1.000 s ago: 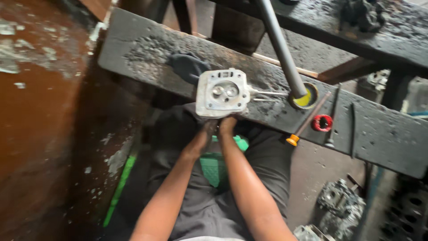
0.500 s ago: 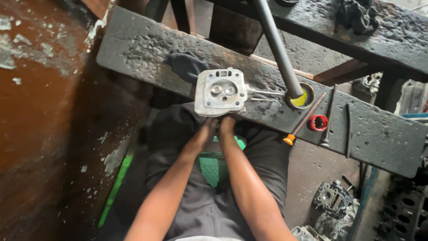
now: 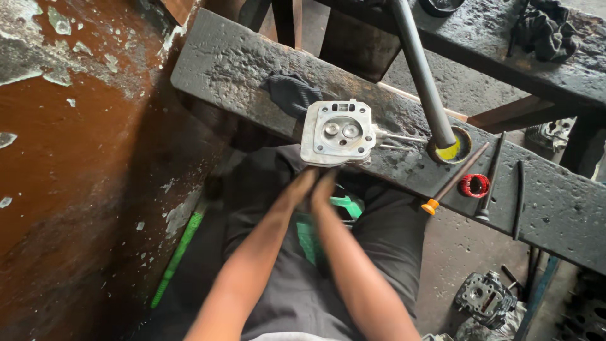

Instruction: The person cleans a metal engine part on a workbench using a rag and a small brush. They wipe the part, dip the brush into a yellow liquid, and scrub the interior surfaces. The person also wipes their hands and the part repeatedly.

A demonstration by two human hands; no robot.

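A silver cylinder head (image 3: 338, 132) with two round valves facing up lies on a dark, pitted workbench beam (image 3: 240, 69). My left hand (image 3: 302, 184) and my right hand (image 3: 326, 184) are pressed side by side just below the head's near edge, fingertips at its underside. Both hands are blurred, and anything between them is hidden. Two thin metal pins stick out of the head's right side. A dark cloth (image 3: 290, 93) lies behind the head on its left.
A grey metal pipe (image 3: 423, 76) stands in a round tin with yellow inside (image 3: 451, 151). To its right lie an orange-tipped tool (image 3: 454, 180), a red ring (image 3: 473, 185) and dark rods (image 3: 519, 196). Another engine part (image 3: 483, 293) sits on the floor. A rusty wall (image 3: 76, 189) fills the left.
My hands stay together at the near edge of the cylinder head, blurred by small motion. The view has drifted slightly; nothing on the bench has moved.
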